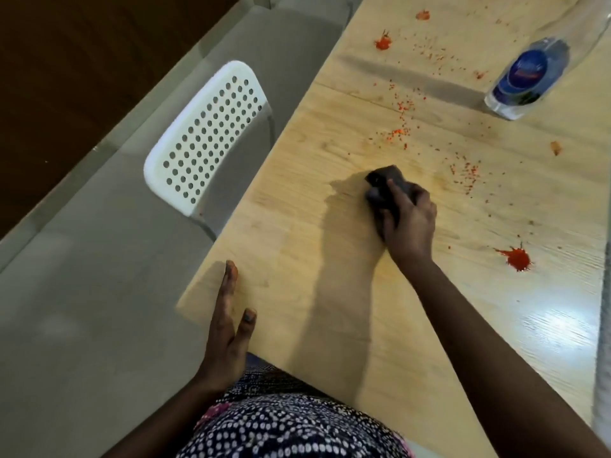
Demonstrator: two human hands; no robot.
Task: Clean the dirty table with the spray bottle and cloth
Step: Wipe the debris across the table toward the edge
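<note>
Bottle [529, 76] at two o'clock blurred, top cut off; cloth [385, 188] partly hidden under right hand [408, 223].

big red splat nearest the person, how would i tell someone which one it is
Start at the light wooden table and find the right hand gripping the dark cloth. Look to the right of that wrist, toward the table's right edge: the red splat lies there. It is the largest, most solid red blot, alone near the glare patch, unlike the scattered specks and smaller splats farther up by the bottle.
</note>
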